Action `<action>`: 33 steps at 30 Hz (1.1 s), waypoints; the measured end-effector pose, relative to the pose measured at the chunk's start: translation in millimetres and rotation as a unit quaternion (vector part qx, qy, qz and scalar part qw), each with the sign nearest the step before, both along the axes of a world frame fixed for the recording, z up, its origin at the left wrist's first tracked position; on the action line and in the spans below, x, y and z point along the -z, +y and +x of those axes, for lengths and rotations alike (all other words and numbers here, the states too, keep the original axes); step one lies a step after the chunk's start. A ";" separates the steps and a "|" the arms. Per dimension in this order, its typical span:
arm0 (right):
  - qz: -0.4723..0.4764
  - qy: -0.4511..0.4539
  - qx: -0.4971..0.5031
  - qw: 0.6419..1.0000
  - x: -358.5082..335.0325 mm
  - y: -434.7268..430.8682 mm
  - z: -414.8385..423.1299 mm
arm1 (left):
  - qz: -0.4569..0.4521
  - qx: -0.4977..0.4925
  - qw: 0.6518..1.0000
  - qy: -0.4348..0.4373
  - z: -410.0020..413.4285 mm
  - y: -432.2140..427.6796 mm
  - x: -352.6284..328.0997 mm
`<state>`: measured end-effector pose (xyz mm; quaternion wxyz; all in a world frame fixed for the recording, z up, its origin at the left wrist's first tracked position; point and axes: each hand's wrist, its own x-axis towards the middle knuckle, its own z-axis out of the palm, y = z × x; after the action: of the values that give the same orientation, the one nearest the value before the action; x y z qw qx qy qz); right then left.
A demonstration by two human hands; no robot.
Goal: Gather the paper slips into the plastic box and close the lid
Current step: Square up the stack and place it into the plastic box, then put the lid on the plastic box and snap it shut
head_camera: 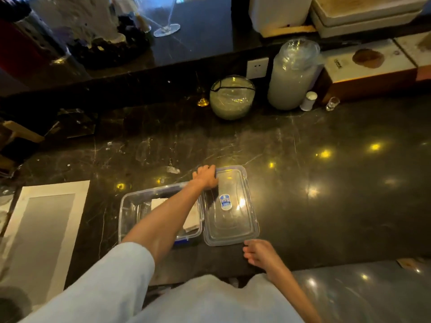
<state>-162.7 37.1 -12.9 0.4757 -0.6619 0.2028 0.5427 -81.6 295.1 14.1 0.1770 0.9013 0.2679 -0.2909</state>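
Reaching across the open plastic box, the left hand curls its fingers over the far left corner of the clear lid, which lies flat on the dark marble counter, touching the box on its 3 o'clock side. The forearm covers much of the box; paper slips show pale inside it. The right hand hovers just beside the lid's near edge, fingers loosely bent, holding nothing. At 12 o'clock from the lid stands a round glass bowl, and at 1 o'clock a tall stack of plastic cups. At 9 o'clock lies a white-framed sheet.
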 end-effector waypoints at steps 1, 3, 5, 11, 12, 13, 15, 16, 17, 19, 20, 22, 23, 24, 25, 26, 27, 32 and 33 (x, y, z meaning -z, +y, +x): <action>0.003 0.020 0.013 1.000 3.3 -1.7 -4.2 | 0.007 0.001 1.000 0.002 -0.7 -1.1 2.2; 0.016 0.045 0.038 0.998 9.3 -6.1 -12.8 | 0.005 -0.005 1.000 -0.001 1.0 -2.9 2.6; 0.041 0.060 0.055 0.996 18.8 -11.3 -19.9 | 0.003 -0.009 1.000 -0.012 4.3 -2.7 1.3; 0.092 0.092 0.118 0.984 19.0 -13.1 -27.0 | -0.023 -0.012 1.000 -0.002 12.5 2.4 -4.2; 0.109 0.101 0.138 0.979 15.9 -12.5 -26.8 | -0.023 -0.013 1.000 0.000 13.6 2.2 -5.2; 0.125 0.114 0.159 0.973 12.8 -11.7 -25.9 | -0.026 -0.017 1.000 -0.003 14.7 1.5 -6.5; 0.148 0.143 0.206 0.957 8.0 -11.4 -24.9 | -0.035 -0.016 0.999 -0.013 17.3 -1.7 -9.1; 0.151 0.154 0.228 0.949 7.3 -12.6 -25.3 | -0.037 -0.005 0.999 -0.023 19.2 -4.5 -11.1; 0.152 0.159 0.248 0.943 7.1 -14.3 -26.8 | -0.035 0.012 0.999 -0.040 22.1 -8.2 -14.4; 0.153 0.147 0.287 0.934 8.2 -18.4 -31.8 | -0.029 0.063 0.993 -0.091 28.2 -17.5 -23.9; 0.152 0.132 0.308 0.930 8.7 -19.1 -34.6 | -0.018 0.100 0.987 -0.124 29.8 -21.7 -30.6; 0.148 0.095 0.352 0.919 9.0 -17.6 -38.3 | 0.025 0.169 0.965 -0.199 26.7 -25.1 -47.8; 0.149 0.076 0.369 0.914 8.4 -15.6 -37.8 | 0.040 0.184 0.953 -0.238 21.6 -22.0 -57.2; 0.153 0.057 0.374 0.913 5.8 -12.0 -35.2 | 0.049 0.181 0.943 -0.276 13.4 -15.2 -66.3; 0.158 0.035 0.368 0.916 1.9 -6.1 -30.3 | 0.051 0.166 0.935 -0.310 2.2 -4.1 -73.7; 0.161 0.011 0.354 0.921 -3.2 1.3 -23.5 | 0.042 0.135 0.931 -0.337 -11.9 9.9 -80.0; 0.167 -0.013 0.335 0.927 -9.5 11.6 -16.0 | 0.020 0.086 0.930 -0.357 -28.6 27.0 -84.7; 0.188 -0.141 0.181 0.955 -45.8 92.9 16.5 | -0.135 -0.277 0.864 -0.399 -141.1 121.9 -89.4; 0.184 -0.169 0.137 0.959 -52.9 111.3 20.2 | -0.174 -0.336 0.835 -0.399 -165.6 133.9 -86.2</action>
<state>-142.5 148.4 40.0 0.6862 -0.6107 0.1047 0.3810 -247.2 429.0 100.3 0.5090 0.7481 0.4056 0.1296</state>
